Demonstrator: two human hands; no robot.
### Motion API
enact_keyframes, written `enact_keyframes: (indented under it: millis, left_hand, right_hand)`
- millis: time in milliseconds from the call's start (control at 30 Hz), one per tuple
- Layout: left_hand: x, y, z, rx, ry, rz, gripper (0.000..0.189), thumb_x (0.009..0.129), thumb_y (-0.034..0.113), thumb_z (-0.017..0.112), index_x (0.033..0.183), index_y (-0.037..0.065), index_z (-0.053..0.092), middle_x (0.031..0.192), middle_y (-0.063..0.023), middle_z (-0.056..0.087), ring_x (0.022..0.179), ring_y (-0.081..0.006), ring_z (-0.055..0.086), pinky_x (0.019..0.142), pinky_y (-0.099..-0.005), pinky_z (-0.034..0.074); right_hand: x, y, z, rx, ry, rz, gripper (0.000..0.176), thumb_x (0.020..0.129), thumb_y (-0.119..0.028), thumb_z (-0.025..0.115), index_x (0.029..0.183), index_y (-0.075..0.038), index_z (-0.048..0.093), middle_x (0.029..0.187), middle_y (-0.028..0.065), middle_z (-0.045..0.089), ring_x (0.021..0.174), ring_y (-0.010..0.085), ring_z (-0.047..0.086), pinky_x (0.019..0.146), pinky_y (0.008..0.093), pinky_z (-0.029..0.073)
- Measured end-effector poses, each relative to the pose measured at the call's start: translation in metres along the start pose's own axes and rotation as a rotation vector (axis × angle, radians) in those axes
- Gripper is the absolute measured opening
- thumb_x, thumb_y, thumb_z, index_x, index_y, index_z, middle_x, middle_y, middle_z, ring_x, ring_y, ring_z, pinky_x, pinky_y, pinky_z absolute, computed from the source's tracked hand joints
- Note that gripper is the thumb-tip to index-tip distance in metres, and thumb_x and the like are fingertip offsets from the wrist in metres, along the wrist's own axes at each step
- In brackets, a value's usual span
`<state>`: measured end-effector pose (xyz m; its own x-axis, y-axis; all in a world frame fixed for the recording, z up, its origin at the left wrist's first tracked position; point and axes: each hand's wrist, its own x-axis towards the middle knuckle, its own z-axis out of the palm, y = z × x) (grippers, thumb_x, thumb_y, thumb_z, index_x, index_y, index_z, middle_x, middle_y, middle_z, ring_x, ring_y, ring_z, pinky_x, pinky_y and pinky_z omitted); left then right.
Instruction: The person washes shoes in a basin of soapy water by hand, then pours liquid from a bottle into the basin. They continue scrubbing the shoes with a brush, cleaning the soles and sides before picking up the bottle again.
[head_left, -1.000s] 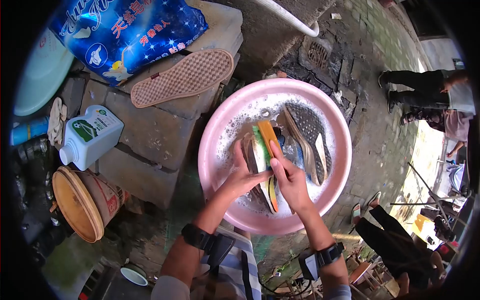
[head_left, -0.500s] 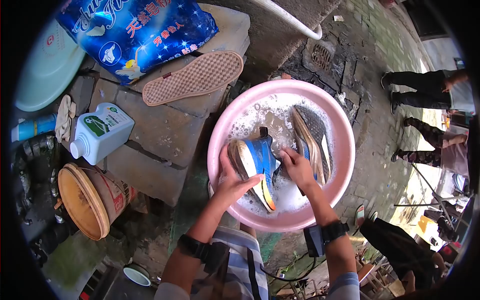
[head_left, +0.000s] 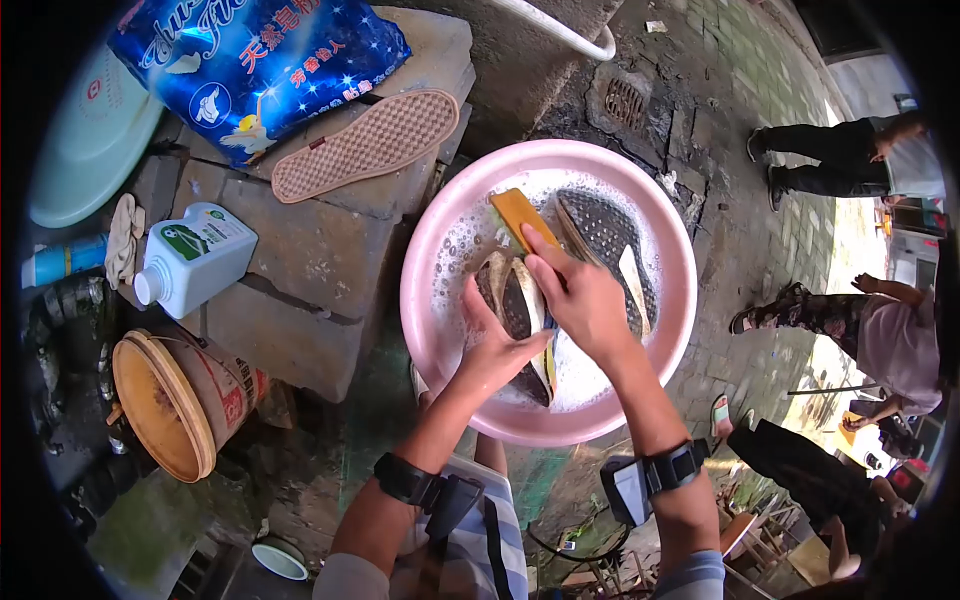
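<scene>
A pink basin (head_left: 412, 300) holds foamy water and two shoes. My left hand (head_left: 488, 352) grips a sneaker (head_left: 517, 308) turned with its dark sole partly up. Its pale midsole edge shows, and its upper is mostly hidden. My right hand (head_left: 592, 308) is closed around a wooden scrub brush (head_left: 521, 214), held over the sneaker; its bristle side is mostly out of sight. The other shoe (head_left: 605, 228) lies in the suds beyond my right hand, its dark textured sole facing up.
Left of the basin, a brick ledge (head_left: 310, 265) bears an insole (head_left: 365, 145), a blue detergent bag (head_left: 265, 75) and a white bottle (head_left: 200, 255). A bucket (head_left: 165, 405) stands below. A drain (head_left: 625, 100) lies beyond; several people stand at right.
The sneaker has rolled from its blue side to show its sole. My right hand has come up out of the suds with the scrub brush in view, over the sneaker.
</scene>
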<state>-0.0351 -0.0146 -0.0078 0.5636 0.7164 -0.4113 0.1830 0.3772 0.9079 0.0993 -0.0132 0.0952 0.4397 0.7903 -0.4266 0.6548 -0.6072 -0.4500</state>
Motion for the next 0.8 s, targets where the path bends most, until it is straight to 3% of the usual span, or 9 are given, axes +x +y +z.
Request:
enact_keyframes:
  millis: [67, 100, 267, 367, 400, 433, 533, 667, 800]
  left_hand:
    - [-0.005, 0.013, -0.001, 0.154, -0.060, 0.055, 0.117, 0.062, 0.030, 0.078, 0.132, -0.007, -0.008, 0.130, -0.0290, 0.014, 0.124, -0.0382, 0.015, 0.104, -0.0466, 0.014]
    - [-0.008, 0.023, -0.002, 0.313, -0.038, 0.077, 0.109, 0.066, 0.017, 0.078, 0.133, 0.000, -0.006, 0.128, -0.0215, 0.031, 0.120, -0.0266, 0.032, 0.102, -0.0378, 0.025]
    - [-0.002, 0.020, -0.022, 0.206, 0.002, 0.010, 0.105, 0.065, 0.016, 0.078, 0.133, -0.002, -0.001, 0.130, -0.0212, 0.029, 0.122, -0.0272, 0.031, 0.103, -0.0371, 0.023]
    - [0.002, 0.026, -0.021, -0.098, -0.015, -0.007, 0.116, 0.063, 0.021, 0.077, 0.133, -0.005, -0.011, 0.134, -0.0286, 0.013, 0.128, -0.0369, 0.015, 0.107, -0.0415, 0.014]
    - [0.001, 0.023, -0.019, 0.182, -0.036, 0.046, 0.116, 0.063, 0.019, 0.077, 0.132, -0.005, -0.014, 0.135, -0.0292, 0.011, 0.130, -0.0367, 0.013, 0.107, -0.0414, 0.011]
    - [0.002, 0.022, -0.016, 0.115, -0.036, 0.043, 0.115, 0.063, 0.019, 0.076, 0.133, -0.005, -0.012, 0.135, -0.0299, 0.012, 0.129, -0.0382, 0.014, 0.107, -0.0430, 0.013]
    - [-0.001, 0.024, -0.004, 0.194, 0.005, 0.063, 0.110, 0.062, 0.018, 0.075, 0.132, -0.006, -0.007, 0.132, -0.0309, 0.015, 0.125, -0.0411, 0.019, 0.105, -0.0465, 0.016]
    - [-0.014, 0.042, -0.001, 0.263, -0.013, 0.177, 0.104, 0.059, 0.018, 0.075, 0.131, -0.005, 0.003, 0.124, -0.0307, 0.023, 0.116, -0.0436, 0.027, 0.100, -0.0497, 0.022]
    - [-0.023, 0.055, -0.016, 0.273, -0.130, 0.177, 0.105, 0.062, 0.018, 0.075, 0.134, 0.000, 0.001, 0.128, -0.0268, 0.022, 0.122, -0.0388, 0.025, 0.102, -0.0456, 0.024]
  right_hand:
    - [0.029, 0.006, -0.006, 0.023, -0.083, 0.017, 0.036, 0.088, -0.040, 0.046, 0.121, -0.030, 0.054, 0.088, 0.0172, 0.064, 0.083, 0.0321, 0.062, 0.074, 0.0390, 0.048]
    - [0.034, 0.007, -0.011, 0.096, -0.094, 0.098, 0.036, 0.088, -0.041, 0.046, 0.121, -0.030, 0.054, 0.091, 0.0172, 0.064, 0.089, 0.0333, 0.061, 0.079, 0.0391, 0.046]
    - [-0.039, 0.020, -0.005, 0.604, 0.120, 0.079, 0.037, 0.089, -0.025, 0.054, 0.126, -0.019, 0.051, 0.088, 0.0162, 0.066, 0.076, 0.0188, 0.065, 0.070, 0.0260, 0.047]
    - [-0.100, 0.022, 0.024, 0.443, 0.129, -0.121, 0.040, 0.086, -0.017, 0.059, 0.125, -0.016, 0.052, 0.090, 0.0197, 0.065, 0.075, 0.0251, 0.065, 0.068, 0.0284, 0.049]
    - [-0.107, 0.017, 0.031, 0.347, 0.120, -0.120, 0.040, 0.085, -0.016, 0.060, 0.125, -0.017, 0.053, 0.089, 0.0209, 0.065, 0.075, 0.0273, 0.065, 0.068, 0.0298, 0.050]
    - [-0.101, 0.014, 0.035, 0.330, 0.177, -0.171, 0.039, 0.089, -0.015, 0.055, 0.127, -0.013, 0.050, 0.086, 0.0216, 0.064, 0.076, 0.0167, 0.063, 0.070, 0.0294, 0.047]
    - [-0.054, -0.017, 0.003, 0.120, 0.049, 0.049, 0.036, 0.089, -0.022, 0.053, 0.125, -0.021, 0.052, 0.080, 0.0187, 0.064, 0.071, 0.0232, 0.064, 0.069, 0.0315, 0.048]
    - [0.019, -0.022, -0.017, -0.144, -0.068, -0.017, 0.034, 0.087, -0.037, 0.049, 0.117, -0.025, 0.058, 0.084, 0.0166, 0.064, 0.080, 0.0321, 0.063, 0.071, 0.0400, 0.049]
    - [0.029, 0.018, -0.017, 0.086, -0.094, -0.004, 0.035, 0.088, -0.035, 0.050, 0.120, -0.021, 0.057, 0.079, 0.0131, 0.065, 0.074, 0.0247, 0.063, 0.070, 0.0320, 0.047]
